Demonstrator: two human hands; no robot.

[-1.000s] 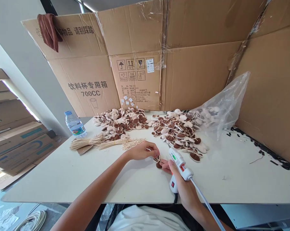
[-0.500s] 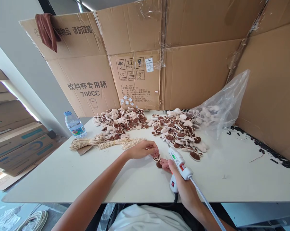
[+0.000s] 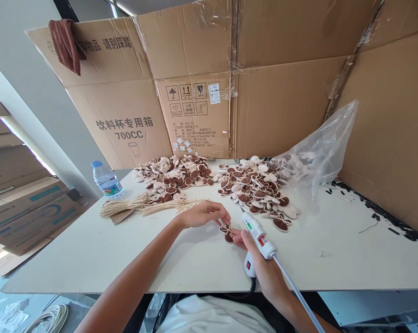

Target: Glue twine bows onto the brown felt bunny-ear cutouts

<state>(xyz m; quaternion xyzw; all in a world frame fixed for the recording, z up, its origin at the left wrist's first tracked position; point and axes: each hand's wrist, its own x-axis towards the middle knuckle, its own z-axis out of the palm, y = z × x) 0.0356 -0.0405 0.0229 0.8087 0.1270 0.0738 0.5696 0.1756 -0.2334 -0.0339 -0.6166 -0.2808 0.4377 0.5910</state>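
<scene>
My left hand (image 3: 204, 214) pinches a small string bow on a brown felt piece (image 3: 227, 233) lying on the white table (image 3: 90, 245). My right hand (image 3: 260, 263) grips a white glue gun (image 3: 259, 238), its nozzle pointing up and away, and one finger of that hand touches the brown piece. Behind them lie two heaps of brown and cream felt pieces, the left heap (image 3: 174, 178) and the right heap (image 3: 260, 189). A bundle of pale strings (image 3: 142, 206) lies just left of my left hand.
A water bottle (image 3: 106, 179) stands at the table's far left. A clear plastic bag (image 3: 316, 155) with more pieces slumps at the back right. Tall cardboard walls (image 3: 195, 92) ring the table's back and right. Black scraps (image 3: 378, 217) litter the right edge.
Almost nothing has moved; my hands stay on the brown piece and the view has shifted slightly.
</scene>
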